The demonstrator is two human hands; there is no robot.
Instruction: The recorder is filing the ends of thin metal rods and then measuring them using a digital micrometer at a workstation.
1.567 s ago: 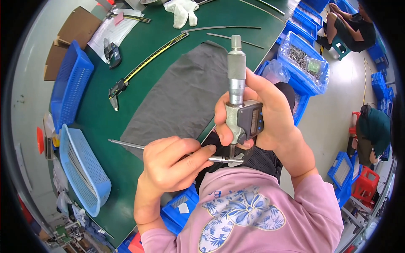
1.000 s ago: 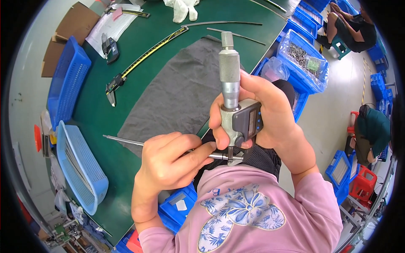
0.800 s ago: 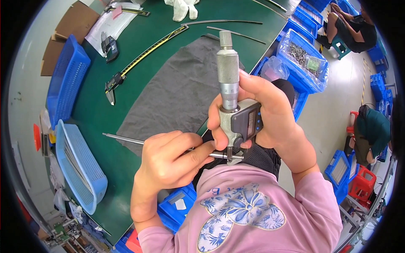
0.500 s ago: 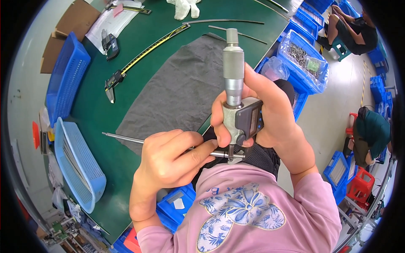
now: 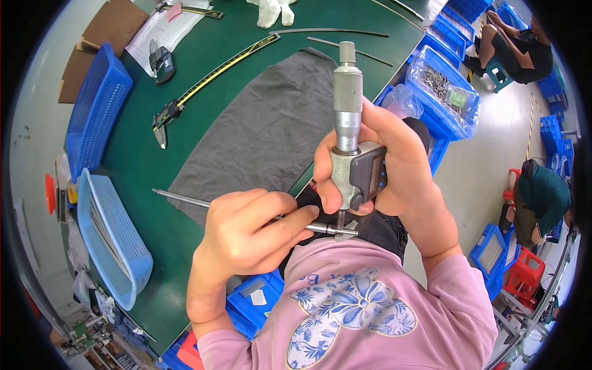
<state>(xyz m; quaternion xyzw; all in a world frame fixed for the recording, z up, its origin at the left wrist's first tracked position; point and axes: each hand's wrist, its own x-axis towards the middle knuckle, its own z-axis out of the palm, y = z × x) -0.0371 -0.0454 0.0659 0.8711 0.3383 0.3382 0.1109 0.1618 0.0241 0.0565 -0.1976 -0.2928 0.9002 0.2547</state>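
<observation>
My right hand [image 5: 394,160] is wrapped round a digital micrometer [image 5: 347,86], its thimble pointing up and its dark display facing right. Between the closed fingers of my left hand [image 5: 250,231] runs a thin metal rod [image 5: 185,200], held slantwise. The rod's right end lies at the micrometer's jaws, near my shirt; whether both jaws touch it I cannot tell. Under and beyond my hands a grey cloth [image 5: 246,123] is spread on the green table [image 5: 216,37].
A digital caliper [image 5: 168,117] lies beyond the cloth, and thin strips [image 5: 333,30] lie farther back. Blue baskets [image 5: 117,240] line the left side. Blue crates [image 5: 444,92] with metal parts stand to the right. Two people sit farther right, near a red stool [image 5: 524,271].
The micrometer and my right hand have shifted slightly to the right in view. The rod's far left end sits a little higher, and both hands keep their hold.
</observation>
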